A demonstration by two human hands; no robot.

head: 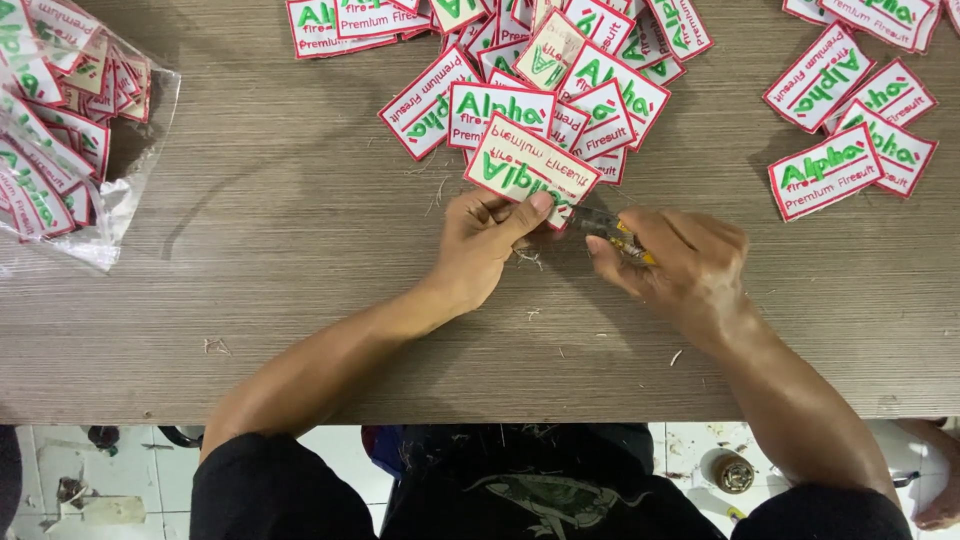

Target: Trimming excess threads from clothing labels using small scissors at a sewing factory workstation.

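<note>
A wide wooden table [250, 300] with a grey-brown grain fills most of the view, its near edge running across above a tiled floor [340, 470] and the person's dark shirt [520, 490].

At the far middle of the table lies a big loose heap of patches [560, 70], white rectangles with red stitched borders and green lettering, overlapping at all angles. A smaller cluster of patches [860, 120] sits at the far right, well apart from the heap. At the far left, a clear plastic bag [110, 190] holds more of the same patches, crumpled and open toward the middle.

The left hand [480, 245] reaches in from the near side and grasps a single patch [530, 170] at its near edge, thumb on top and fingers curled beneath, holding it just in front of the heap (it appears upside down to the wearer). The right hand [670, 265] is just to the right of it, fingers clenched around a small thread snipper [610, 232] with a yellow and metal body, whose tip points left toward the near right corner of the held patch; whether it touches the patch I cannot tell.

Tiny thread scraps [525, 258] lie scattered on the wood beneath and near the hands.
</note>
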